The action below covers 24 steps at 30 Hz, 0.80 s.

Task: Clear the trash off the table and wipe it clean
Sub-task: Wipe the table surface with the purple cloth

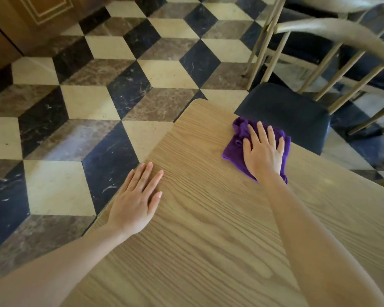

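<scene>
"Where was the right hand [264, 151] when you looked?"

"Flat on the purple cloth [236, 149], palm down and fingers spread, pressing rather than clutching. The cloth was bunched and folded under it, close to the far edge of the table [208, 240], right where the dark seat of the chair [286, 111] tucked in against it."

"And the other one?"

"The left hand [135, 200] lay open and empty on the wood, at the table's left edge, well apart from the cloth. It looked like a brace to me (she was leaning a fair way over)."

"Any trash left?"

"None that I could see on the part of the table in front of her, only bare wood grain. So I judged the clearing done and the wiping under way."

"How would you have told her to do it well?"

"Keep the palm weight even, so the whole cloth drags and not just the fingertips. Spread the bunched corner out, since a wad misses more than it cleans. Work in overlapping passes from that far edge back toward herself, and follow the edges so crumbs don't drop onto the chair seat or the checkered floor [87, 103]."
</scene>
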{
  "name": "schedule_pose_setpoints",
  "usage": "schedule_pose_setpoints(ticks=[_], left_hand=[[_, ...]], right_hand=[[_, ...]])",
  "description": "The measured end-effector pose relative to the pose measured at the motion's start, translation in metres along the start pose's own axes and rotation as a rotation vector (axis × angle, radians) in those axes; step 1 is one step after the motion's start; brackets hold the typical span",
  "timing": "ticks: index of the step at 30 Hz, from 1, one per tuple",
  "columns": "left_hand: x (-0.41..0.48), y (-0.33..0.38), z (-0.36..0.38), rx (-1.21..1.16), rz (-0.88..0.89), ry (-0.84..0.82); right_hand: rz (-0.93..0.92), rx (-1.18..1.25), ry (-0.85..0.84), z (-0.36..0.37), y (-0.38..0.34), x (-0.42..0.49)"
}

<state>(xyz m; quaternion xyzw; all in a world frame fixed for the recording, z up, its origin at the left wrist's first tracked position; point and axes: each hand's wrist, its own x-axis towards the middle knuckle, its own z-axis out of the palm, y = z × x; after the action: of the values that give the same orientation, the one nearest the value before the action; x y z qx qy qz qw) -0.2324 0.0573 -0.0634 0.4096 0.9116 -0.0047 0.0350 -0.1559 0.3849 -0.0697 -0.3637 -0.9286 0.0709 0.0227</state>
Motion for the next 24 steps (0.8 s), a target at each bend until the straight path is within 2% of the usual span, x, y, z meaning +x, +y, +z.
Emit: schedule_pose_setpoints(ticks=[5,9,16,24], left_hand=[[-0.001,-0.002,0.003,-0.012,-0.005,-0.002],[0.000,-0.001,0.003,-0.012,-0.006,-0.013],[0.000,-0.002,0.003,-0.057,-0.013,0.007],[0.000,-0.002,0.001,-0.103,-0.009,-0.005]], right_hand=[[0.174,-0.008,0.013,-0.010,0.074,-0.041],[0.305,0.005,0.025,-0.016,0.106,-0.072],[0.524,0.058,0.020,-0.017,0.099,-0.118],[0.605,0.065,-0.003,-0.013,0.065,-0.161]])
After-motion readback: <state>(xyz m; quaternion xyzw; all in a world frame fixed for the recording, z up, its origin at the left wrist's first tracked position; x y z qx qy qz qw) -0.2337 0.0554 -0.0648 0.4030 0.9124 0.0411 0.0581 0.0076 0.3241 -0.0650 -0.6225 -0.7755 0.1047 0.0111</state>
